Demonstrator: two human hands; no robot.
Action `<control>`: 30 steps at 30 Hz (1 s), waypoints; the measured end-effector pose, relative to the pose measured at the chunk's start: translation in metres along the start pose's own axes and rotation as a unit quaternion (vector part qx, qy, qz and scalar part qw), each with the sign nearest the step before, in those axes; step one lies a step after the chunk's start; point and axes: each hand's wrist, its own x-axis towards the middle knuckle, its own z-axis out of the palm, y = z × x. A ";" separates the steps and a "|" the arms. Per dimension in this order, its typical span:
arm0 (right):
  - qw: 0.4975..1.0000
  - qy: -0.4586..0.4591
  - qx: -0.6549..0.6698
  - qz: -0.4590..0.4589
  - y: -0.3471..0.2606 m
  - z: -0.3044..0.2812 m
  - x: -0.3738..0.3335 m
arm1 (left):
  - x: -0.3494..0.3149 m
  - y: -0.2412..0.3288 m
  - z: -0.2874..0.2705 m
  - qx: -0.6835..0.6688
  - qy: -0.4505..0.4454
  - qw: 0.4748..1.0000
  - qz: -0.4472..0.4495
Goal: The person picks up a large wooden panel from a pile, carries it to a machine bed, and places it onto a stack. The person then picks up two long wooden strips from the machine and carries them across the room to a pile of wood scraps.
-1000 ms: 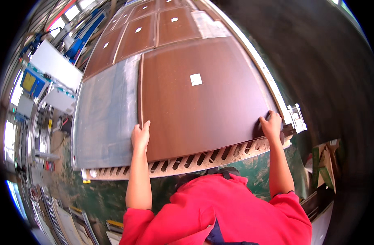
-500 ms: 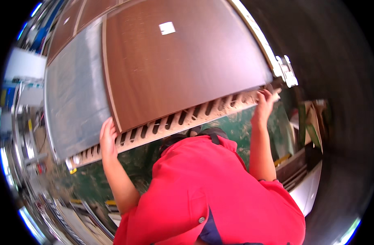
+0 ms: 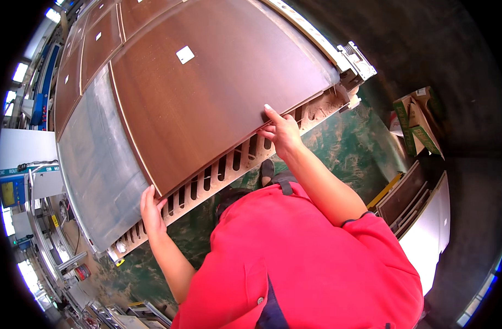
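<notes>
A large dark brown panel [image 3: 207, 93] with a small white label [image 3: 184, 55] lies on the machine bed, its near edge reaching over a slotted, dusty rail [image 3: 245, 164]. At the panel's near left corner, my left hand [image 3: 153, 211] has its fingers along the side edge and its thumb by the front edge. My right hand [image 3: 282, 131] grips the near edge right of the middle, one finger on the top face and the others curled at the edge. Left of the panel, a bare grey sheet surface [image 3: 100, 164] shows.
More labelled brown panels [image 3: 101, 41] lie farther back. A metal bracket [image 3: 358, 60] sits at the bed's right corner. On the right are an opened cardboard box [image 3: 418, 123] and leaning boards [image 3: 407, 197]. Metal frames [image 3: 43, 219] stand left above the green floor [image 3: 344, 148].
My right hand has moved left along the near edge, from the right corner toward the middle. My left hand stays at the left corner. The view has shifted, showing more of the right side.
</notes>
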 end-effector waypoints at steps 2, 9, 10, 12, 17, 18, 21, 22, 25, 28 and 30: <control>1.000 0.018 0.006 -0.024 0.008 0.009 -0.001 | -0.003 0.005 0.003 -0.006 -0.019 1.000 0.003; 0.997 0.016 0.024 -0.066 0.027 0.017 -0.022 | -0.002 0.003 -0.025 -0.034 -0.033 0.999 0.026; 0.997 0.018 0.017 -0.072 0.033 0.016 -0.033 | -0.003 0.006 -0.034 -0.029 -0.053 0.998 0.022; 0.996 0.041 0.022 -0.080 0.050 0.010 -0.049 | -0.005 0.011 -0.051 -0.013 -0.091 0.996 0.010; 0.993 0.075 0.054 -0.076 0.090 -0.019 -0.087 | -0.018 0.002 -0.088 0.014 -0.149 0.986 -0.069; 0.993 0.064 0.052 -0.081 0.098 -0.030 -0.091 | -0.023 0.003 -0.094 0.008 -0.171 0.982 -0.080; 0.991 0.033 0.109 -0.074 0.122 -0.042 -0.100 | -0.021 0.004 -0.104 -0.013 -0.218 0.971 -0.100; 0.987 0.021 0.140 -0.071 0.128 -0.039 -0.106 | -0.019 0.003 -0.108 -0.010 -0.219 0.969 -0.114; 0.984 -0.042 0.173 0.016 0.160 0.014 -0.143 | -0.006 -0.001 -0.112 0.010 -0.239 0.963 -0.123; 0.974 -0.067 0.207 0.062 0.193 0.049 -0.149 | 0.009 -0.015 -0.103 0.061 -0.275 0.956 -0.083; 0.978 -0.026 0.203 0.031 0.191 0.062 -0.151 | 0.007 -0.013 -0.094 0.085 -0.259 0.960 -0.058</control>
